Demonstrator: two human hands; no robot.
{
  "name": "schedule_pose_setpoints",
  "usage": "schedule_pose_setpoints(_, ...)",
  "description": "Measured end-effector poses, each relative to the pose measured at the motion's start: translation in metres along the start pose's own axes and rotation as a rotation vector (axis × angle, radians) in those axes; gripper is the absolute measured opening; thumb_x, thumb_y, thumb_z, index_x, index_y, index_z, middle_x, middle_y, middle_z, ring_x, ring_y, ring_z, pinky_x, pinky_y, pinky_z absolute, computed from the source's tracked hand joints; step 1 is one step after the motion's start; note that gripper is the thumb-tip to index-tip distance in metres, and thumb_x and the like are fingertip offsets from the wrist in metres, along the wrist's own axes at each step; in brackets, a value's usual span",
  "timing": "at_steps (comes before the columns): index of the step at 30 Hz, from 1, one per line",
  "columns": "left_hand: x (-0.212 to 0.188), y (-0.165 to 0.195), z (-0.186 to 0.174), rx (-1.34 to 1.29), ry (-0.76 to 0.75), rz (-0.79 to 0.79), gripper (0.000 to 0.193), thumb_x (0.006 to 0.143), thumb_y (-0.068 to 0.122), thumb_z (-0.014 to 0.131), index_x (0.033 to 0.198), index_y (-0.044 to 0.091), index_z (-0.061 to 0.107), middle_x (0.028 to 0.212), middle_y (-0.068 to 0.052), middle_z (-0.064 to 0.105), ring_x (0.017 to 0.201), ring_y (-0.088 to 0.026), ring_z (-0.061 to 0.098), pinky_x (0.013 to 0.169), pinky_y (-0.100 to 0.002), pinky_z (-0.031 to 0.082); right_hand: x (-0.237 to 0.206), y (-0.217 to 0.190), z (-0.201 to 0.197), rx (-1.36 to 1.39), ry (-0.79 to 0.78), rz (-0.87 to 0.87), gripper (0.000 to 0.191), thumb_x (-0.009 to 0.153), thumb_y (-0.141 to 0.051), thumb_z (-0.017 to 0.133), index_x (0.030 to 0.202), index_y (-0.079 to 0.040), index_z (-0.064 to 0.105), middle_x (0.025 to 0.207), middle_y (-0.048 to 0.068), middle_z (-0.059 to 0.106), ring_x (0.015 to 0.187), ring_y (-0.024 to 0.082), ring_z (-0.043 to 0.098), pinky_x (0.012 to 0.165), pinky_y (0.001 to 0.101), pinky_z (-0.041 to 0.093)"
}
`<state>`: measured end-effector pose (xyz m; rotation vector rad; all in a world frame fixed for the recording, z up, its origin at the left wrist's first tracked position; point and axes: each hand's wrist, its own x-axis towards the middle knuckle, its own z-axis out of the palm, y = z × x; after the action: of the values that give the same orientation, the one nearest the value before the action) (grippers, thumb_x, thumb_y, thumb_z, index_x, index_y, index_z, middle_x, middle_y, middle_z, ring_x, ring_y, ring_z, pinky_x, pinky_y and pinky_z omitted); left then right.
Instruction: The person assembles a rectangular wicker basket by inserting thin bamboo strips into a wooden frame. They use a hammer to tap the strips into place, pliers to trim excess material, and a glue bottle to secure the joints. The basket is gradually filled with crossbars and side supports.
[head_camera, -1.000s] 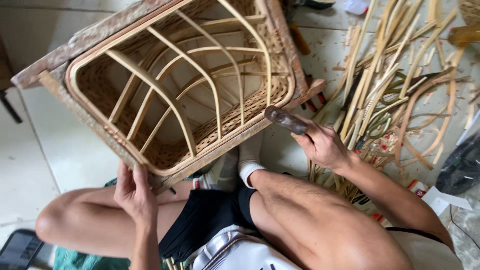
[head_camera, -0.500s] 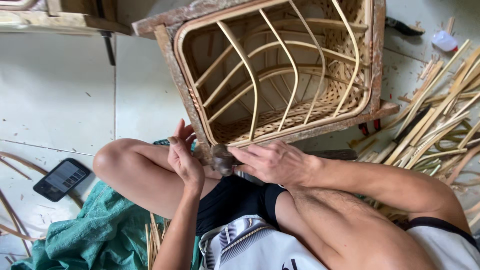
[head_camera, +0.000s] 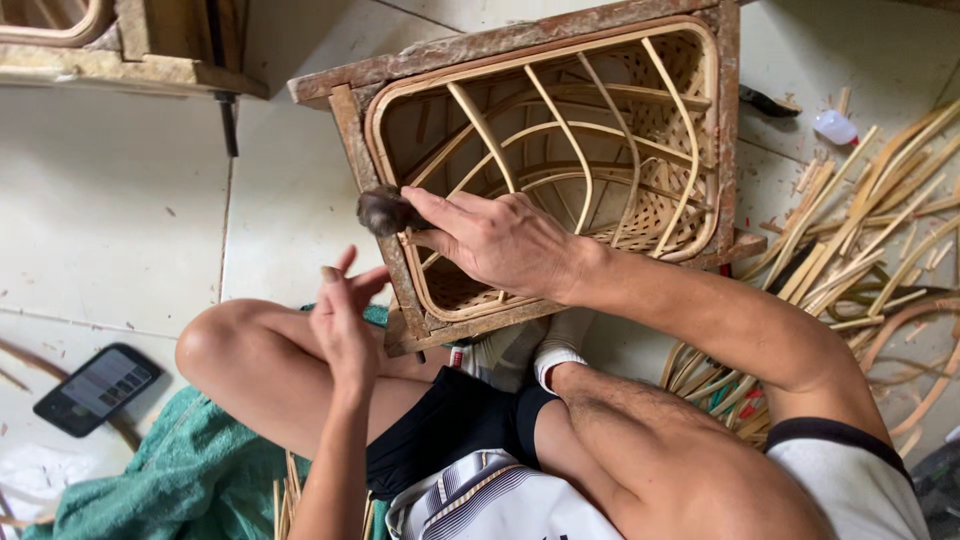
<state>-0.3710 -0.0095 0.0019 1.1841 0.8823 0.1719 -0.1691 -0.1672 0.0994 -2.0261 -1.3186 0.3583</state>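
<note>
My right hand (head_camera: 500, 240) now clenched on dark hammer (head_camera: 385, 211) against rattan basket frame (head_camera: 560, 150) rim at nine o'clock, left hand (head_camera: 345, 320) released, lifted off.

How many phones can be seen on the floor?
1. A dark phone lies on the tiled floor at the lower left, beside the green cloth. Others may be hidden under the cloth or the person's legs.

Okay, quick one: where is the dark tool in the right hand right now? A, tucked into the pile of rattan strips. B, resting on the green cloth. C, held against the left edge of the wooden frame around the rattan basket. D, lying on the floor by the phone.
C: the right hand grips the dark tool with its head at the left edge of the wooden frame around the basket.
</note>
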Motion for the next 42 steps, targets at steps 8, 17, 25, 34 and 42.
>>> schedule_pose_setpoints(8,0.1,0.09,0.026,0.719,0.149,0.895,0.022,0.118,0.005,0.062,0.139,-0.001,0.067,0.12,-0.014,0.074,0.109,-0.027,0.062,0.101,-0.037,0.051,-0.015,0.044,-0.07,0.086,0.157,0.276,0.029,0.117,-0.022,0.051,0.127,0.002,0.062,0.086,0.009,0.067,0.05,0.008,0.05,0.042,0.0228,0.044)
schedule_pose_setpoints(17,0.203,0.112,0.143,1.463,-0.283,0.574,0.064,0.12,0.044,0.041,0.072,0.011,0.069,0.054,-0.01,0.06,0.04,-0.023,0.051,0.047,-0.04,0.046,-0.021,0.079,-0.049,0.164,0.215,0.364,0.036,0.116,-0.029,0.044,0.127,0.001,0.062,0.07,0.002,0.056,0.044,0.008,0.043,0.04,0.0248,0.041)
schedule_pose_setpoints(25,0.205,0.108,0.123,1.511,-0.173,0.99,0.071,0.124,0.045,0.042,0.062,0.019,0.064,0.053,-0.002,0.053,0.045,-0.014,0.047,0.053,-0.036,0.047,-0.042,0.093,-0.084,0.094,0.27,0.443,0.034,0.114,-0.026,0.045,0.128,0.0,0.063,0.067,0.004,0.057,0.04,0.01,0.039,0.033,0.025,0.037)
schedule_pose_setpoints(34,0.202,0.086,0.196,1.464,-0.371,0.778,0.076,0.125,0.049,0.038,0.056,0.021,0.049,0.045,0.004,0.039,0.033,-0.01,0.029,0.036,-0.031,0.028,-0.085,0.114,-0.091,0.041,0.414,0.485,0.034,0.117,-0.027,0.046,0.126,0.001,0.063,0.07,0.003,0.059,0.047,0.008,0.046,0.04,0.0238,0.042)
schedule_pose_setpoints(42,0.203,0.09,0.175,1.252,-0.351,1.089,0.043,0.123,0.032,0.046,0.094,0.01,0.068,0.082,-0.004,0.065,0.069,-0.012,0.056,0.066,-0.029,0.046,-0.107,0.112,-0.089,0.092,0.524,0.62,0.029,0.112,-0.024,0.052,0.116,0.002,0.066,0.067,0.003,0.064,0.045,0.008,0.05,0.036,0.0265,0.041)
